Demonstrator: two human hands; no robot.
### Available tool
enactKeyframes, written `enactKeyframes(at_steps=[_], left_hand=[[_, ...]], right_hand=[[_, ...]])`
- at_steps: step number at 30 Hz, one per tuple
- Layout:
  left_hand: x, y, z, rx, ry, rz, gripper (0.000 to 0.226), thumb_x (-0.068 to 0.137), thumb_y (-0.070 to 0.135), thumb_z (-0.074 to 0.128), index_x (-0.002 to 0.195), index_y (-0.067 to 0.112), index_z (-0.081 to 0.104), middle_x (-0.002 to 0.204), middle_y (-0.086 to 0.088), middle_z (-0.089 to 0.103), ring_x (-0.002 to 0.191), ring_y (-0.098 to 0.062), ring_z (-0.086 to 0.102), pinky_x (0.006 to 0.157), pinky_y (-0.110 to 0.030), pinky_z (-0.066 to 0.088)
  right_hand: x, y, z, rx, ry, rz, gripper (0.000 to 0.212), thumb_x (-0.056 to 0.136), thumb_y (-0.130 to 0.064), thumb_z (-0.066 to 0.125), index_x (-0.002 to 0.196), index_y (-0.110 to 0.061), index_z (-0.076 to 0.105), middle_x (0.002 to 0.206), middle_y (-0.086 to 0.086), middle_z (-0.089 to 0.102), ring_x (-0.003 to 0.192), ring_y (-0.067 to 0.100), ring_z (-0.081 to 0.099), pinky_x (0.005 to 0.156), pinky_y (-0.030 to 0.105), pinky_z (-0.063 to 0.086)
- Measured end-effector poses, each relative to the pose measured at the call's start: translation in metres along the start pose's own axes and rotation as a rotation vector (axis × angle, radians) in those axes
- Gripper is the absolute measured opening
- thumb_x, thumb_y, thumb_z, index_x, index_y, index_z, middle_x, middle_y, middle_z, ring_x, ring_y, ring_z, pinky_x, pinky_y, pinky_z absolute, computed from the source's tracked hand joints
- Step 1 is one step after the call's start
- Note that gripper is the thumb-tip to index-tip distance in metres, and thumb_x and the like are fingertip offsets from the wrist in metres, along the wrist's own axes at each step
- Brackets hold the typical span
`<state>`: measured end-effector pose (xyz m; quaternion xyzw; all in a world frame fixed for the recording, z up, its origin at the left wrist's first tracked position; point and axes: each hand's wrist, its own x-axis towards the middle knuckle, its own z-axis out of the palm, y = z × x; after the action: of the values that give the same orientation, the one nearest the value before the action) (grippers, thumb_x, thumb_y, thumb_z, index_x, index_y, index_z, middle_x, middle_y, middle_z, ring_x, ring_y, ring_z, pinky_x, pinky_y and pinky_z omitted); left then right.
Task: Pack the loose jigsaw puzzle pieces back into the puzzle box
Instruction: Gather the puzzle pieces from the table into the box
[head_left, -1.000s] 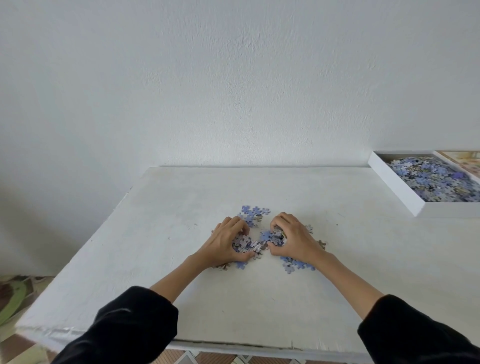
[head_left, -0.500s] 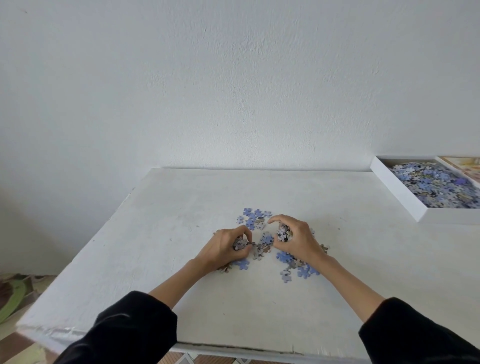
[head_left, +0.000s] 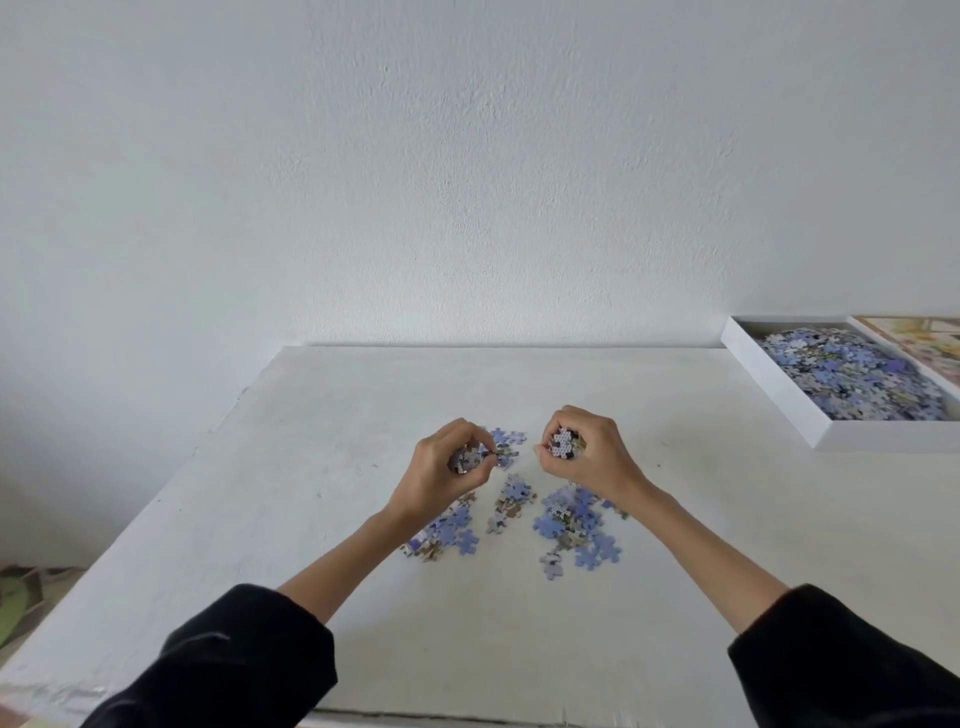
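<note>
**Handfuls gathered, carry to the box comes next**

Tabletop (head_left: 311, 441), white and bare on its left side, carries everything. Just left of centre, the left hand (head_left: 441, 467) hovers above the surface with its fingers curled round a small clutch of pieces (head_left: 467, 460), thumb closing them in. Below and between the two hands, loose puzzle pieces (head_left: 571, 525), mostly blue, lie scattered flat in a few small clusters, with a few more just beyond the left hand. Right of centre, the right hand (head_left: 589, 460) is curled the same way round its own clutch (head_left: 563, 446), one pale piece showing at the opening of the fist.

At the far right edge sits the puzzle box (head_left: 779, 405), a shallow white tray open at the top, already heaped with pieces, well apart from the hands.

The step in hand looks like scooping. The next move, as I judge it, calls for carrying both handfuls rightward over the near wall of the box and letting them go above the heap, keeping the fists tight so nothing slips out on the way. Several more scoops seem needed for what remains.
</note>
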<state>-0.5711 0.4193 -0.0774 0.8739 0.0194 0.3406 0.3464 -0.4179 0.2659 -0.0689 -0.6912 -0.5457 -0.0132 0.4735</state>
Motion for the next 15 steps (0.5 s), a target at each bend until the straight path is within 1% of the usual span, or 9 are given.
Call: enactKeyframes(at_steps=[3, 4, 5, 7, 8, 10, 12, 14, 15], left_hand=[[0.006, -0.002, 0.008, 0.076, -0.037, 0.024, 0.003, 0.083, 0.013, 0.062, 0.084, 0.01, 0.061, 0.092, 0.006, 0.058, 0.076, -0.004, 0.057, 0.067, -0.014, 0.043], [0.007, -0.004, 0.011, 0.091, -0.056, 0.022, 0.004, 0.084, 0.01, 0.063, 0.084, 0.008, 0.06, 0.096, 0.003, 0.059, 0.079, 0.003, 0.055, 0.07, -0.009, 0.04], [0.007, -0.006, 0.013, 0.092, -0.083, 0.005, 0.004, 0.084, 0.008, 0.064, 0.084, 0.007, 0.059, 0.098, 0.001, 0.061, 0.076, 0.007, 0.054, 0.069, -0.007, 0.038], [0.005, -0.006, 0.017, 0.046, -0.139, -0.084, 0.006, 0.087, 0.008, 0.061, 0.086, 0.01, 0.056, 0.09, -0.001, 0.065, 0.061, -0.003, 0.053, 0.059, -0.013, 0.041], [0.003, -0.005, 0.018, 0.015, -0.159, -0.129, 0.005, 0.089, 0.008, 0.059, 0.087, 0.011, 0.055, 0.084, -0.002, 0.066, 0.058, -0.01, 0.054, 0.055, -0.017, 0.043], [0.0, -0.006, 0.02, 0.004, -0.163, -0.173, 0.007, 0.09, 0.01, 0.057, 0.091, 0.016, 0.053, 0.076, -0.003, 0.064, 0.06, -0.017, 0.057, 0.053, -0.014, 0.041], [-0.001, -0.006, 0.022, 0.031, -0.16, -0.162, 0.012, 0.091, 0.012, 0.057, 0.098, 0.021, 0.055, 0.066, 0.003, 0.058, 0.051, -0.015, 0.05, 0.049, -0.012, 0.034], [0.0, -0.008, 0.023, 0.066, -0.146, -0.134, 0.014, 0.09, 0.009, 0.058, 0.102, 0.014, 0.063, 0.058, 0.015, 0.051, 0.044, -0.007, 0.041, 0.049, -0.009, 0.029], [0.001, -0.009, 0.022, 0.08, -0.137, -0.121, 0.012, 0.089, 0.007, 0.059, 0.099, 0.01, 0.066, 0.062, 0.021, 0.051, 0.044, -0.004, 0.041, 0.05, -0.007, 0.03]], right_hand=[[0.0, 0.006, -0.003, 0.009, -0.02, 0.025, 0.017, 0.074, -0.009, 0.07, 0.069, -0.018, 0.056, 0.069, -0.001, 0.057, 0.062, 0.011, 0.052, 0.059, 0.025, 0.042], [0.0, 0.008, -0.003, 0.009, -0.027, 0.028, 0.016, 0.074, -0.011, 0.069, 0.069, -0.019, 0.057, 0.07, -0.001, 0.057, 0.062, 0.011, 0.052, 0.06, 0.025, 0.043], [-0.001, 0.01, -0.003, 0.008, -0.036, 0.028, 0.014, 0.074, -0.013, 0.069, 0.069, -0.02, 0.057, 0.07, -0.002, 0.057, 0.063, 0.011, 0.053, 0.06, 0.026, 0.043], [-0.002, 0.016, -0.002, 0.008, -0.059, 0.029, 0.01, 0.073, -0.019, 0.067, 0.07, -0.021, 0.057, 0.07, -0.003, 0.058, 0.064, 0.012, 0.053, 0.061, 0.027, 0.044], [-0.003, 0.018, -0.001, 0.009, -0.072, 0.03, 0.008, 0.073, -0.021, 0.065, 0.07, -0.02, 0.058, 0.071, -0.002, 0.058, 0.065, 0.012, 0.054, 0.062, 0.029, 0.045], [-0.004, 0.023, 0.001, 0.008, -0.092, 0.034, 0.007, 0.072, -0.022, 0.065, 0.07, -0.017, 0.06, 0.072, 0.0, 0.059, 0.066, 0.014, 0.055, 0.063, 0.031, 0.046], [-0.004, 0.025, 0.002, 0.005, -0.101, 0.034, 0.007, 0.072, -0.021, 0.065, 0.071, -0.016, 0.061, 0.072, 0.0, 0.06, 0.067, 0.014, 0.056, 0.064, 0.032, 0.046], [-0.002, 0.026, 0.002, 0.007, -0.109, 0.034, 0.007, 0.073, -0.02, 0.066, 0.071, -0.017, 0.061, 0.072, 0.0, 0.06, 0.067, 0.013, 0.055, 0.064, 0.031, 0.046], [-0.001, 0.026, 0.002, 0.011, -0.115, 0.031, 0.008, 0.072, -0.019, 0.068, 0.071, -0.018, 0.06, 0.072, 0.0, 0.059, 0.067, 0.012, 0.055, 0.064, 0.03, 0.046]])
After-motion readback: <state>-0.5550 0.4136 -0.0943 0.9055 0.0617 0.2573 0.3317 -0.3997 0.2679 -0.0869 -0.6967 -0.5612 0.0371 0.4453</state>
